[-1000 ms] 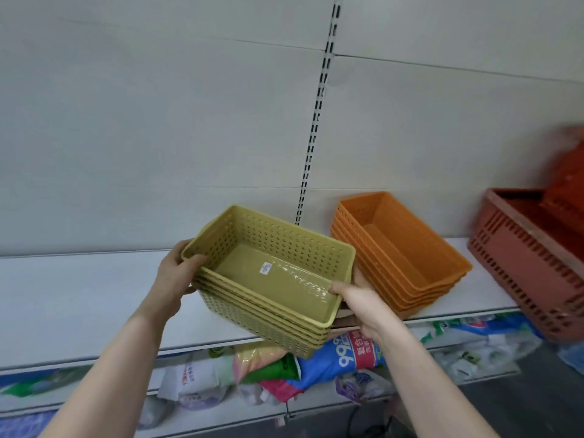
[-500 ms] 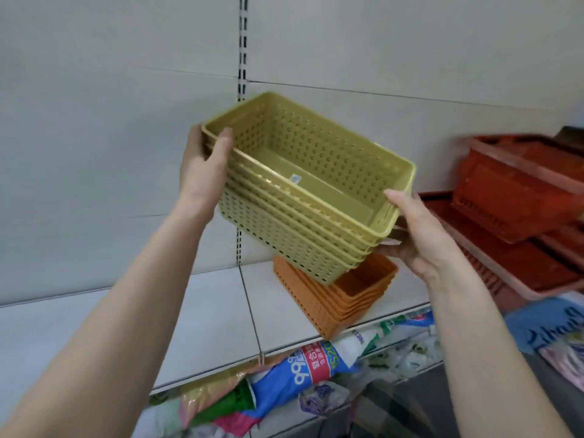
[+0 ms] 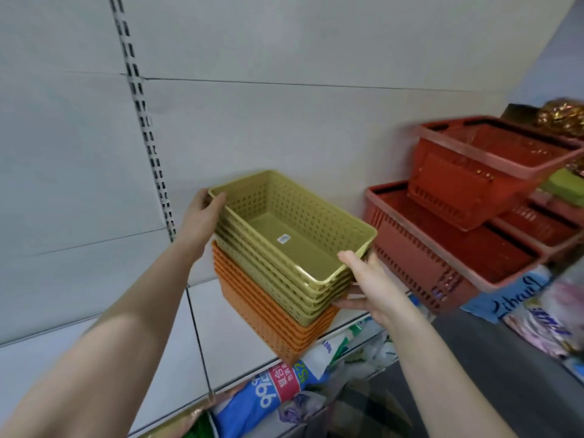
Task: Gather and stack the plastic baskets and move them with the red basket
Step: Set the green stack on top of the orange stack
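Observation:
I hold a nested stack of olive-yellow perforated baskets (image 3: 294, 245) by its two short ends. My left hand (image 3: 203, 216) grips the far end, my right hand (image 3: 368, 284) the near end. The yellow stack sits inside or right on top of the nested stack of orange baskets (image 3: 268, 317), which stands on the white shelf (image 3: 94, 358). To the right a large red shopping basket (image 3: 436, 257) rests on the shelf's end, with a second red basket (image 3: 474, 178) tilted inside it.
A white back panel with a slotted upright (image 3: 148, 143) rises behind the shelf. Bagged goods (image 3: 278, 387) lie on the lower shelf. More packaged goods (image 3: 543, 320) fill the shelving on the right.
The yellow stack, raised high half a second ago, has come down onto the orange stack. The view has swung right, showing more of the red baskets.

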A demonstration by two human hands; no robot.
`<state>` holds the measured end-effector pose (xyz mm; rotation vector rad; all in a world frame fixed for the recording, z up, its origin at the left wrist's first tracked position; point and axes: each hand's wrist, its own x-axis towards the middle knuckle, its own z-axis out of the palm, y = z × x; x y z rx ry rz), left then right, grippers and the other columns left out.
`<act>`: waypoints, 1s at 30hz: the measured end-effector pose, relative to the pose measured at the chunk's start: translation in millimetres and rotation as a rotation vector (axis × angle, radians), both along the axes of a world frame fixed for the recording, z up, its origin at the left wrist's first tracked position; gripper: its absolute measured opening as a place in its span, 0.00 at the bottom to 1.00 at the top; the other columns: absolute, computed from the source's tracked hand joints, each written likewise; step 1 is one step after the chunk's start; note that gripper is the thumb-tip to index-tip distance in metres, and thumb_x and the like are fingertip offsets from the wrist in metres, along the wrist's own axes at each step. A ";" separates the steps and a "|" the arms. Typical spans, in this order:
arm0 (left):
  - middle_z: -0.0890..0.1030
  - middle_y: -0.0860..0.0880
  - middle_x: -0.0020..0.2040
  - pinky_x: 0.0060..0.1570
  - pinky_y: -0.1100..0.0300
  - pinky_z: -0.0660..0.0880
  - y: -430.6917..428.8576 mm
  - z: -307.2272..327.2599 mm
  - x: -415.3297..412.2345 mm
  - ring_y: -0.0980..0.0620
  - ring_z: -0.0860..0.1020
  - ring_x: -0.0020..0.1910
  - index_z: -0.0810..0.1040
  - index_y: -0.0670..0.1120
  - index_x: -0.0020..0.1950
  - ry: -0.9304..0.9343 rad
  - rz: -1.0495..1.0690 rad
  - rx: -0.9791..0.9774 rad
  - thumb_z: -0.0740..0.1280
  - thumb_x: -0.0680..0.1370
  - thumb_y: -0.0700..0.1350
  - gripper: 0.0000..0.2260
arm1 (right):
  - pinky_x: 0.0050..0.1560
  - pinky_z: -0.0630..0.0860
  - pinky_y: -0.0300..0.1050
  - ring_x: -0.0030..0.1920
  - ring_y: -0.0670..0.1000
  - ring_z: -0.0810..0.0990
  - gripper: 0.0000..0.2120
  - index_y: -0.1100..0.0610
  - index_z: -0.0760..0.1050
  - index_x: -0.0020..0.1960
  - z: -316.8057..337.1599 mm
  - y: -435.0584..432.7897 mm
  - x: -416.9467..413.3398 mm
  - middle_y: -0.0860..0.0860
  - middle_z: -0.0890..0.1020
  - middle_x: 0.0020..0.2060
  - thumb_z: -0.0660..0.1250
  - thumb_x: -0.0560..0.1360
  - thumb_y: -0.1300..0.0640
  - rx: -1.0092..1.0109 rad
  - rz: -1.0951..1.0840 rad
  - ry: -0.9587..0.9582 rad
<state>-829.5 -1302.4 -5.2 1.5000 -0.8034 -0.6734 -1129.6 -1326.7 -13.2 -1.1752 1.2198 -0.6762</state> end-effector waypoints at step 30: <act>0.72 0.49 0.65 0.58 0.54 0.71 40.4 -35.7 -18.4 0.48 0.70 0.66 0.74 0.53 0.59 -0.451 0.111 -0.086 0.60 0.76 0.54 0.14 | 0.72 0.67 0.57 0.73 0.57 0.68 0.23 0.50 0.63 0.77 14.0 -91.0 27.9 0.50 0.70 0.73 0.57 0.82 0.50 -0.247 -0.038 0.347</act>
